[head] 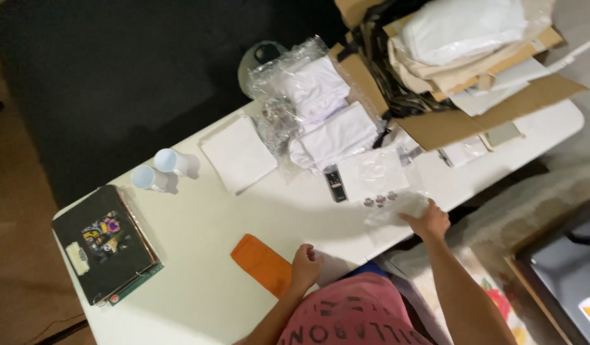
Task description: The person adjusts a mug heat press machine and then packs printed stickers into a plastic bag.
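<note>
Clear plastic bag [397,207] lies flat at near edge of table [205,217], toward right end; small dark shapes show through it. Right hand [428,222] rests on bag's right part, fingers spread, palm down; pressing, not gripping. Left hand [305,265] sits at near edge, mid-table, loosely curled, touching right end of orange cloth [262,263]; can't tell if it pinches the cloth.

Just beyond bag: small black card [335,183], white sheet [372,172]. Farther back: packs of white cloth in plastic wrap [314,108]. Open cardboard box [448,121] w/ folded fabric at far right corner. White folded square [237,153] mid-table. Two white cups [159,169] on their sides toward left. Dark book [103,246] at left end.
</note>
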